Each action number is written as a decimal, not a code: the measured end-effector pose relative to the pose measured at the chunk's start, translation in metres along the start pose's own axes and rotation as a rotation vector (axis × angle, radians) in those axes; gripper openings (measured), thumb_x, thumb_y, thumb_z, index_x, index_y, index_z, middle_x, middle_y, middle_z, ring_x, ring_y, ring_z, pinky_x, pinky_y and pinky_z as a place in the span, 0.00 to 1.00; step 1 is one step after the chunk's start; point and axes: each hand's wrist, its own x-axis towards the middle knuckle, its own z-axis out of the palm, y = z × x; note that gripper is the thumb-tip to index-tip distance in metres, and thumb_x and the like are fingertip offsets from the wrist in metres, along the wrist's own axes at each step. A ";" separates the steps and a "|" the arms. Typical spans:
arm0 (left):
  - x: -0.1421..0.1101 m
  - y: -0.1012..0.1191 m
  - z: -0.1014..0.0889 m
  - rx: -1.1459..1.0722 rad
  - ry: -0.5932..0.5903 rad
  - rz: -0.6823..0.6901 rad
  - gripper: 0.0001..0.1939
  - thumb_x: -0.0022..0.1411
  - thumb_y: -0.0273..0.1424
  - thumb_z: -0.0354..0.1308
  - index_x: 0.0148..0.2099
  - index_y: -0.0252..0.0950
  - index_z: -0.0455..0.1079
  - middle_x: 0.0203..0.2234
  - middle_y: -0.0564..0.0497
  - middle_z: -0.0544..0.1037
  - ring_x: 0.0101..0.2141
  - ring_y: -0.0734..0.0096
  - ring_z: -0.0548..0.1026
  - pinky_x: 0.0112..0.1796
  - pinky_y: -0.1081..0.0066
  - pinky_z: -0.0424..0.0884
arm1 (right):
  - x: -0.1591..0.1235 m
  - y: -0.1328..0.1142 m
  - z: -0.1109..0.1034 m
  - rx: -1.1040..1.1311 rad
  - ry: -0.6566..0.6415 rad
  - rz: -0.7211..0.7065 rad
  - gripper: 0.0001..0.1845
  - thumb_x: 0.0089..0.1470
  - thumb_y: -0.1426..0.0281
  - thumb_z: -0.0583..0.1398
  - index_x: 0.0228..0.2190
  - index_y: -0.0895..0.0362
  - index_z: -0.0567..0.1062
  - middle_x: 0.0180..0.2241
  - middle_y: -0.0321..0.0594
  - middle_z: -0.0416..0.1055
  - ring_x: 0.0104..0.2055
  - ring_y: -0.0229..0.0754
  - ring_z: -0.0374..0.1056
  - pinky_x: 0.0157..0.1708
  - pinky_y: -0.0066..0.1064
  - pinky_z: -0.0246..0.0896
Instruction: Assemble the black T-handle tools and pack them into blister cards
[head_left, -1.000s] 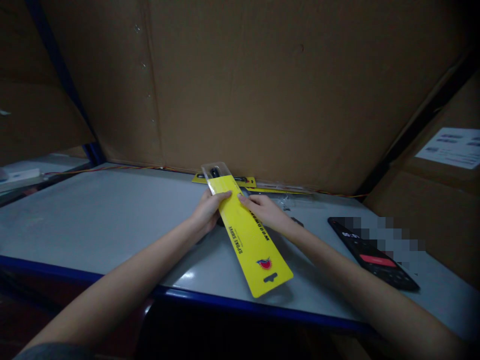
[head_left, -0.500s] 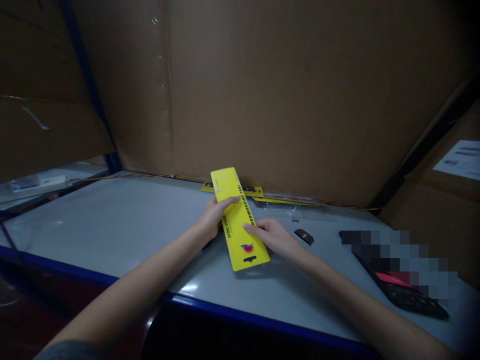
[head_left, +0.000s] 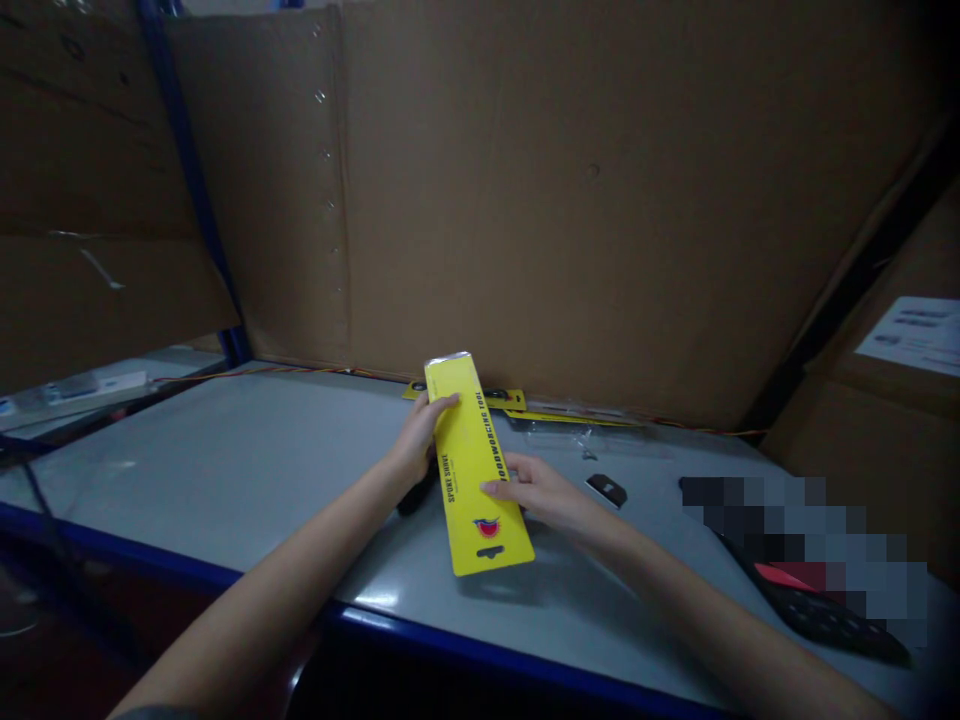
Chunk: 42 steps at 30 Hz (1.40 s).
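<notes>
A yellow spokeshave package card (head_left: 472,450) is held up above the table, tilted, with its printed face toward me and its hanging slot at the near end. My left hand (head_left: 421,435) grips its left edge, thumb on the front. Lower down, my right hand (head_left: 536,488) pinches the right edge, thumb also on the front; the fingers of both hands behind the card are hidden. Under the card, partly covered by it and my left hand, a dark object (head_left: 417,497) shows on the table; its kind is unclear.
Behind the card lie another yellow package (head_left: 506,400) and clear plastic packaging (head_left: 577,432). A small dark blade-like piece (head_left: 606,490) rests to the right. Farther right is a black item with a red part (head_left: 787,577), partly pixelated. Cardboard (head_left: 570,220) walls the back of the table (head_left: 262,450).
The view has tipped up slightly, so the scene sits lower. The card has turned a little more upright, and my left thumb has shifted toward its left edge. Both hands still hold it.
</notes>
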 end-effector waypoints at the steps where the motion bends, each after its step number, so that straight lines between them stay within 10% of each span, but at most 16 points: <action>1: 0.004 0.003 -0.003 -0.011 0.074 0.033 0.17 0.49 0.30 0.62 0.43 0.37 0.65 0.34 0.46 0.77 0.29 0.68 0.76 0.29 0.71 0.72 | -0.002 -0.002 0.002 0.001 -0.017 0.003 0.21 0.42 0.65 0.65 0.39 0.60 0.70 0.38 0.47 0.76 0.35 0.44 0.73 0.38 0.37 0.68; 14: 0.024 0.013 -0.024 -0.131 0.132 0.107 0.13 0.43 0.22 0.62 0.32 0.34 0.63 0.25 0.50 0.75 0.24 0.71 0.74 0.28 0.71 0.70 | -0.007 -0.008 0.009 -0.043 0.004 0.076 0.16 0.47 0.63 0.61 0.36 0.61 0.74 0.34 0.48 0.76 0.34 0.44 0.73 0.34 0.35 0.67; 24: 0.027 0.022 -0.029 -0.107 0.027 0.040 0.24 0.44 0.20 0.61 0.47 0.33 0.68 0.32 0.45 0.78 0.27 0.68 0.76 0.29 0.71 0.71 | -0.015 -0.010 0.014 -0.019 -0.165 0.078 0.18 0.42 0.69 0.63 0.37 0.62 0.71 0.40 0.49 0.74 0.35 0.42 0.73 0.37 0.35 0.67; 36: 0.030 0.014 -0.032 -0.021 0.120 0.195 0.15 0.42 0.29 0.65 0.35 0.29 0.72 0.23 0.47 0.77 0.22 0.73 0.72 0.25 0.74 0.68 | -0.013 -0.011 0.018 -0.070 0.058 0.110 0.17 0.48 0.60 0.60 0.34 0.61 0.76 0.29 0.47 0.76 0.30 0.42 0.72 0.27 0.30 0.67; 42: 0.018 0.018 -0.021 -0.071 -0.001 0.060 0.15 0.43 0.28 0.65 0.36 0.30 0.69 0.24 0.45 0.77 0.23 0.69 0.75 0.27 0.72 0.70 | -0.017 -0.020 0.019 -0.072 0.158 0.079 0.21 0.46 0.57 0.61 0.34 0.63 0.76 0.28 0.47 0.76 0.29 0.43 0.72 0.27 0.31 0.67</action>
